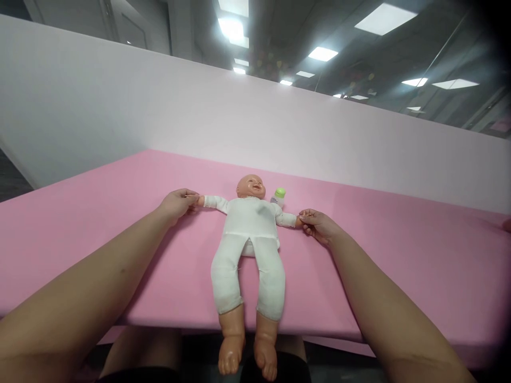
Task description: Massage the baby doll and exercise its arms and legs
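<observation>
A baby doll [250, 223] with a white cloth body lies on its back on the pink padded surface [167, 282], its head away from me and its bare feet hanging past the near edge. Both of its arms are stretched out sideways. On the left, my left hand [180, 205] pinches one of the doll's hands. My right hand [318, 223] grips the doll's other hand between thumb and fingers. Beside the doll's head and shoulder stands a small clear bottle [278, 197] with a green cap.
Behind the pink surface rises a pale wall panel [247, 122], with glass above it reflecting ceiling lights. My legs show below the near edge. At the far right edge, a small part of what looks like a hand [507, 225] is visible.
</observation>
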The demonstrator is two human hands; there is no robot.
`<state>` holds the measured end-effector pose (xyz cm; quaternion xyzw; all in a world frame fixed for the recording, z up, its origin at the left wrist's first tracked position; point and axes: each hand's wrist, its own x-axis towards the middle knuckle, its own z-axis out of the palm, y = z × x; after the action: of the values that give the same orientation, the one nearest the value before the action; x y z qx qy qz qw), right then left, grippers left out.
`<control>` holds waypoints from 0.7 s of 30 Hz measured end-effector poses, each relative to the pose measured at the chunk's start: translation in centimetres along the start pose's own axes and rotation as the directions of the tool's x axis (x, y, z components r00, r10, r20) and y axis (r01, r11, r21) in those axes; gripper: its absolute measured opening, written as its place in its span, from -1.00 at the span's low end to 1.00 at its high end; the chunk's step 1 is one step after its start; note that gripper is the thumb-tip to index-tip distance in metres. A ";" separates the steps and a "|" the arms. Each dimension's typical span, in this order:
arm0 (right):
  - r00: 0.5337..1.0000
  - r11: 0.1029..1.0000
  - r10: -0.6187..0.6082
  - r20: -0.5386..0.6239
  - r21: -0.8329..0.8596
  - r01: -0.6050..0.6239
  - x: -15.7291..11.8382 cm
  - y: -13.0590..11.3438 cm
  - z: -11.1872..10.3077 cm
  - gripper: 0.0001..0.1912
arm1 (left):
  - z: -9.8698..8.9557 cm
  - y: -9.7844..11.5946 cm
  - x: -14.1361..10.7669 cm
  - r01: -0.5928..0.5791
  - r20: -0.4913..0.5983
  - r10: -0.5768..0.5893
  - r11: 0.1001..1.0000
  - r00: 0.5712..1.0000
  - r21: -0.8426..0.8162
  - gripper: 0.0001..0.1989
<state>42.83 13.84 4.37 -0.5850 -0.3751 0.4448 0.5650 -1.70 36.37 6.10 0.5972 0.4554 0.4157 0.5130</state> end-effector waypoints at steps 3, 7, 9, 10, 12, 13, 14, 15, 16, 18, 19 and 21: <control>0.999 0.999 -0.009 -0.044 -0.048 0.006 0.1 0.1 0.3 -0.67 | 0.0 0.1 -0.1 0.006 -0.005 -0.006 1.000 1.000 -0.001 -0.66; 0.996 0.998 -0.005 -0.093 -0.061 -0.001 0.3 0.2 0.5 -0.72 | 0.0 -0.1 0.3 0.026 -0.018 -0.026 1.000 0.999 -0.009 -0.72; 0.994 0.998 0.009 -0.112 -0.059 -0.016 0.4 0.2 0.5 -0.77 | 0.1 -0.1 0.4 0.040 -0.032 -0.040 0.999 0.999 -0.011 -0.76; 0.993 0.998 0.017 -0.117 -0.053 -0.023 0.5 0.2 0.5 -0.80 | 0.2 -0.1 0.5 0.048 -0.039 -0.049 0.999 0.998 -0.011 -0.78; 0.993 0.999 0.026 -0.119 -0.030 -0.030 0.6 0.2 0.3 -0.83 | 0.3 -0.1 0.6 0.065 -0.049 -0.066 0.998 0.997 -0.014 -0.77; 0.993 0.999 0.027 -0.116 -0.017 -0.029 0.6 0.3 0.3 -0.85 | 0.3 0.0 0.6 0.072 -0.048 -0.073 0.997 0.996 -0.018 -0.76; 0.993 1.000 0.028 -0.113 -0.001 -0.028 0.6 0.3 0.2 -0.84 | 0.4 0.0 0.6 0.078 -0.046 -0.079 0.997 0.996 -0.024 -0.74; 0.994 0.999 0.030 -0.109 0.018 -0.028 0.7 0.4 0.1 -0.81 | 0.4 0.0 0.6 0.083 -0.042 -0.084 0.996 0.996 -0.030 -0.72; 0.994 0.999 0.036 -0.103 0.039 -0.033 0.7 0.4 0.0 -0.75 | 0.4 -0.1 0.6 0.086 -0.038 -0.088 0.996 0.995 -0.035 -0.69; 0.995 0.996 0.049 -0.089 0.083 -0.042 0.7 0.4 -0.1 -0.66 | 0.3 -0.2 0.6 0.086 -0.035 -0.087 0.995 0.996 -0.041 -0.64; 0.995 0.994 0.054 -0.083 0.103 -0.046 0.6 0.4 -0.1 -0.63 | 0.2 -0.3 0.6 0.080 -0.035 -0.082 0.996 0.996 -0.039 -0.61; 0.996 0.991 0.057 -0.073 0.126 -0.047 0.5 0.4 -0.2 -0.62 | 0.2 -0.4 0.7 0.065 -0.033 -0.066 0.998 0.997 -0.019 -0.57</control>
<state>43.17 14.25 3.92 -0.5750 -0.3091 0.4591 0.6026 -1.43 37.03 5.67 0.5702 0.4793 0.4128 0.5241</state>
